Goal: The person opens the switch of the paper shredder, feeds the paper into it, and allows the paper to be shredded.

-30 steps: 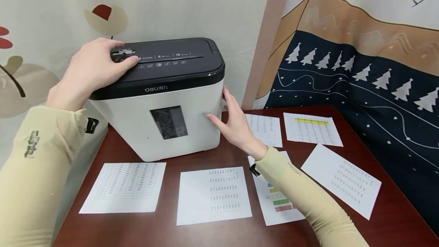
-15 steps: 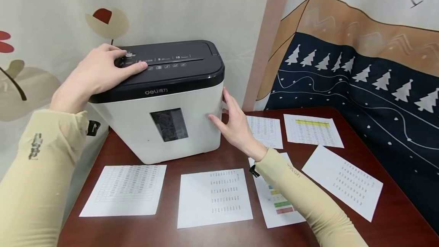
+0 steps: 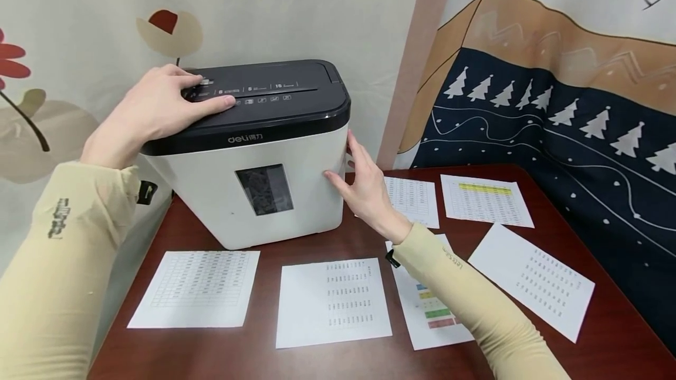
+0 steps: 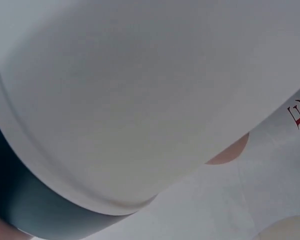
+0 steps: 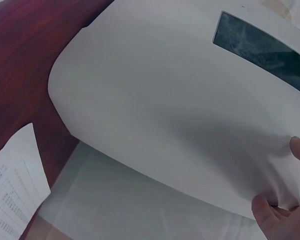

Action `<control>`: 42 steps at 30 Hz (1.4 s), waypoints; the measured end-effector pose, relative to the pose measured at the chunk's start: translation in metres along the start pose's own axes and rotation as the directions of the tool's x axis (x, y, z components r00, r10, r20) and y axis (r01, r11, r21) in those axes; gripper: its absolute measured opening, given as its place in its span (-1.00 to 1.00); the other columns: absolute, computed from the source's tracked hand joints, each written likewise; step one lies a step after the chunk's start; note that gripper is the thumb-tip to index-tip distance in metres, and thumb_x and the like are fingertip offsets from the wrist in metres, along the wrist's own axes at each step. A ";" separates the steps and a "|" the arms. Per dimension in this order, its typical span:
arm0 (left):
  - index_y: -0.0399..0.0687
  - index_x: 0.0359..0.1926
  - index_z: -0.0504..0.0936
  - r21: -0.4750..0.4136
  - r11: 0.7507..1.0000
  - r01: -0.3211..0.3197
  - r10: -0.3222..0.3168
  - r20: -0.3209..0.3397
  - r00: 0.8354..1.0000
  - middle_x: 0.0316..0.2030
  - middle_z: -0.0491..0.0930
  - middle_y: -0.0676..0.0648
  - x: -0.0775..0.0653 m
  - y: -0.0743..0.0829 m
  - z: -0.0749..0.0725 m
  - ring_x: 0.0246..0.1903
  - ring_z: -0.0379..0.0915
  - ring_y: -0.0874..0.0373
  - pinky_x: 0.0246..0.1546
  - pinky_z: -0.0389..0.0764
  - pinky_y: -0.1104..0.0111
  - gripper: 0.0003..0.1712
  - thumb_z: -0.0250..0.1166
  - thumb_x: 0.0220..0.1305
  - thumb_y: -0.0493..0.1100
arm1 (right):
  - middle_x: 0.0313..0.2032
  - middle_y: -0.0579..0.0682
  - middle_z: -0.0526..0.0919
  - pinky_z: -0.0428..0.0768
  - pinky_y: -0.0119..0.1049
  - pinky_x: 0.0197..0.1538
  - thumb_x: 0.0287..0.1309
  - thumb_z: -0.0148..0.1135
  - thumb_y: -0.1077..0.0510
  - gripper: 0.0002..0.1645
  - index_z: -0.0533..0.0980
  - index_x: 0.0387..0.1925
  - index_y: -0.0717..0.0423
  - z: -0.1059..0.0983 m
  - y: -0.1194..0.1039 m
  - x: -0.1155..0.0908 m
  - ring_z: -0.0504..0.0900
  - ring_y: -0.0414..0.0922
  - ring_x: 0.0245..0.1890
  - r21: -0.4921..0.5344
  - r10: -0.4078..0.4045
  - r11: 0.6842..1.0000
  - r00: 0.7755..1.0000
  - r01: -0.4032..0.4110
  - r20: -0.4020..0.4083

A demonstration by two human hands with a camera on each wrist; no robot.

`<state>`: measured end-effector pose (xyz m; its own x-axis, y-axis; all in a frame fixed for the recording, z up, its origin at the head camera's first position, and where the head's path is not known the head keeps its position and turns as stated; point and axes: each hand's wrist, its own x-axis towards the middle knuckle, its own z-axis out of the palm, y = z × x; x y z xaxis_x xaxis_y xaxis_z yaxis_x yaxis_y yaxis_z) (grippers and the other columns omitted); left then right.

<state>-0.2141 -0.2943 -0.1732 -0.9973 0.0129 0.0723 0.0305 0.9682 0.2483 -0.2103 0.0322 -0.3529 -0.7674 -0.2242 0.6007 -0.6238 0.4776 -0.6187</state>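
Black-topped and white-bodied, the shredder (image 3: 259, 152) is standing upright on the dark red table (image 3: 185, 356), with printed papers (image 3: 334, 304) lying before it and to its right. The left hand (image 3: 153, 104) is resting loosely on the lid's left end, thumb and forefinger spread. The right hand (image 3: 369, 192) is touching the right edge, thumb and fingers apart, gripping nothing.
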 end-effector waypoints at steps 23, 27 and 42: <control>0.04 0.63 0.24 -0.024 1.000 0.018 -0.019 -0.022 1.000 0.51 0.28 -0.48 -0.002 0.006 0.002 0.48 0.21 -0.47 0.40 0.30 -0.32 0.12 0.09 0.29 0.61 | 0.42 0.30 0.50 0.77 -0.05 0.21 0.25 0.50 0.14 0.07 0.12 0.59 0.38 -0.001 0.005 -0.003 0.66 0.15 0.30 -0.004 -0.052 0.999 0.999 0.051 -0.009; 0.06 0.62 0.26 -0.012 1.000 0.028 -0.028 -0.024 0.999 0.49 0.30 -0.49 -0.002 0.003 0.000 0.43 0.25 -0.49 0.32 0.35 -0.33 0.10 0.08 0.29 0.61 | 0.45 0.29 0.47 0.75 0.00 0.23 0.27 0.48 0.13 0.06 0.12 0.60 0.36 -0.003 0.005 0.000 0.63 0.15 0.34 0.007 -0.054 0.999 0.998 0.054 0.019; 0.17 0.58 0.35 -0.093 0.989 -0.113 0.092 -0.202 0.975 0.56 0.32 -0.26 -0.047 0.004 0.000 0.52 0.23 -0.39 0.39 0.28 -0.36 -0.20 0.16 0.44 0.32 | 0.56 0.16 0.36 0.44 0.07 0.58 0.33 0.43 0.03 -0.01 0.17 0.62 0.18 -0.043 -0.003 -0.011 0.39 0.10 0.56 -0.113 0.016 0.993 0.957 0.018 0.289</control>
<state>-0.1674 -0.2914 -0.1760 -0.9561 0.0517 0.2883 0.1491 0.9332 0.3271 -0.1937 0.0696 -0.3356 -0.7872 -0.4526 0.4189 -0.6167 0.5663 -0.5469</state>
